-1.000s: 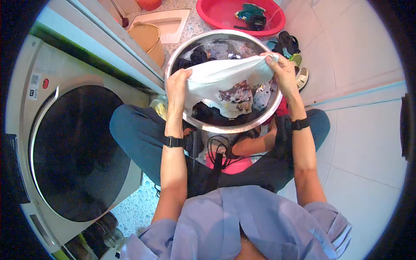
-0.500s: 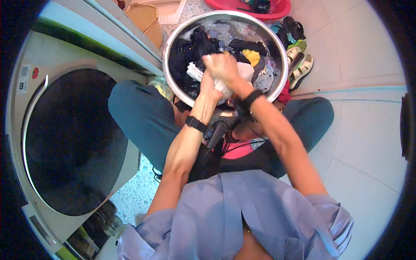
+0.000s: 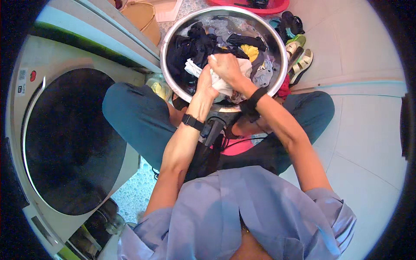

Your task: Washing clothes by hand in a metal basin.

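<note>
A large round metal basin stands in front of me with wet laundry and soapy water in it. Over its near half, my left hand and my right hand meet, both closed on a white cloth garment. The right fist lies across the left fingertips, and white fabric hangs out on both sides. Black clothes lie to the left and beyond the hands. A yellow cloth and a pale grey-blue patterned cloth are to the right. Part of the left fingers is hidden.
At the far edge is a red basin. Shoes stand right of the metal basin. A front-loading washing machine is on the left, with a tan bucket beyond it. My bent knees flank the basin.
My hands stay together on the white garment, the right fist shifting slightly right and down over the left. The basin appears slightly lower left and larger in view.
</note>
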`<state>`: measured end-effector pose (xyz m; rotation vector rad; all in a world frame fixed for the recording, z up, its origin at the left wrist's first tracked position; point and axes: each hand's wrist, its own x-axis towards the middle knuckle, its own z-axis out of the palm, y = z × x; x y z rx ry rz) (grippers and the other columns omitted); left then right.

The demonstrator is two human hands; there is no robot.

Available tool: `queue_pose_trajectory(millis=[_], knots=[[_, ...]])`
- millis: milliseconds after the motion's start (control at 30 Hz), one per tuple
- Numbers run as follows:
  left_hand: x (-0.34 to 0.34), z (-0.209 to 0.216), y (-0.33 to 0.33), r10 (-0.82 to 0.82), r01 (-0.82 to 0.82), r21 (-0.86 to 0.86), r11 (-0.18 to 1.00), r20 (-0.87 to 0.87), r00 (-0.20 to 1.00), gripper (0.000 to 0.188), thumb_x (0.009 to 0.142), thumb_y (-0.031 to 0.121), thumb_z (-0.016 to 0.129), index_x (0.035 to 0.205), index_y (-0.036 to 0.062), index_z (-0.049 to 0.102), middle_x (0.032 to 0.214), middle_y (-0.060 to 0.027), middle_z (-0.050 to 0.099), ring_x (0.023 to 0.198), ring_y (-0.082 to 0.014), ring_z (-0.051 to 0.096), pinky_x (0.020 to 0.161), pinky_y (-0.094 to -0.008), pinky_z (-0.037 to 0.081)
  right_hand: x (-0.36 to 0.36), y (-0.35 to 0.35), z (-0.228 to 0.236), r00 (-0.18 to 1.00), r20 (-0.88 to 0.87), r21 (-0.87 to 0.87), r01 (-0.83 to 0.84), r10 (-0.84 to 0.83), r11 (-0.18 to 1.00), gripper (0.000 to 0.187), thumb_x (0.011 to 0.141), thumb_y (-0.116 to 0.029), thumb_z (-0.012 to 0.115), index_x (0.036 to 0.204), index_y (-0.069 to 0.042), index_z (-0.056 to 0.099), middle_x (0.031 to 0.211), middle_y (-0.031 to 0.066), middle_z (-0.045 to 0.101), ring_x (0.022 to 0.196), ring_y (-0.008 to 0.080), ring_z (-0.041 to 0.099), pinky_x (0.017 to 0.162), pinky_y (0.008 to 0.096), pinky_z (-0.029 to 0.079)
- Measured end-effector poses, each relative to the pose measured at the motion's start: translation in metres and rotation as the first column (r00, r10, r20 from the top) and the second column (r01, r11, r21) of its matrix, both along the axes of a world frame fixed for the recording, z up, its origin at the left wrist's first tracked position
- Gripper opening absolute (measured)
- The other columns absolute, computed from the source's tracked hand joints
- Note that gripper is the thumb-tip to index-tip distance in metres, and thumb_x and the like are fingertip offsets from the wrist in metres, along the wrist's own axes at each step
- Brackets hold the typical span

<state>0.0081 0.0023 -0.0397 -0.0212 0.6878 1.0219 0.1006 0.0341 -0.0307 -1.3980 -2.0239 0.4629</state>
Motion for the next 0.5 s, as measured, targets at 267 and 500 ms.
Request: queue_pose_trajectory(millis=[267,500], knots=[[0.008,-0.002,0.003,-0.107,0.108,-0.021,0.994,0.033,0.994,0.023,0.086,0.025,0.049,0.096,0.007,0.059,0.089,-0.0088,0.064,0.084,-0.0223,0.063,0.078,-0.0425,0.052,0.022,0.016,-0.022,0.999,0.007,0.046,0.044,-0.044,0.998,0.035,0.078,-0.032,0.049,0.061,-0.004,0.06,0.062,0.0209,0.058,0.059,0.0374,0.059,0.058,0.0457,0.048],[-0.048,0.022,0.016,0.288,-0.207,0.277,0.938,-0.294,0.911,0.028,0.087,0.024,0.053,0.095,-0.0023,0.06,0.089,-0.0096,0.064,0.079,-0.019,0.061,0.074,-0.031,0.047,0.068,0.015,0.013,0.703,-0.623,-0.459,0.028,-0.344,0.888,0.023,0.078,-0.028,0.065,0.078,-0.005,0.065,0.07,-0.0033,0.06,0.062,0.0067,0.051,0.058,0.0234,0.041]])
